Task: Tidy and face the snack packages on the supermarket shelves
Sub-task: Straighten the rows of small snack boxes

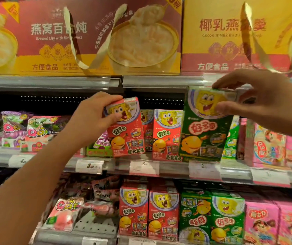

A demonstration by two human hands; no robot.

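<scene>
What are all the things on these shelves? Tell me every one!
Big gift boxes: two, one red and yellow, one yellow and pink, top shelf, with ribbon handles.
Red snack box: one, middle shelf, held at its top.
Green snack box: one, middle shelf, held at its top.
Other red snack boxes: at least one standing on the middle shelf, two on the lower shelf.
Other green snack boxes: two on the lower shelf.
Candy bags: several, pink and purple, left side.
Pink boxes: several, right side, both shelves.
Price tags: several, white, on shelf edges.
Left hand: grips the red snack box.
Right hand: pinches the green snack box.
</scene>
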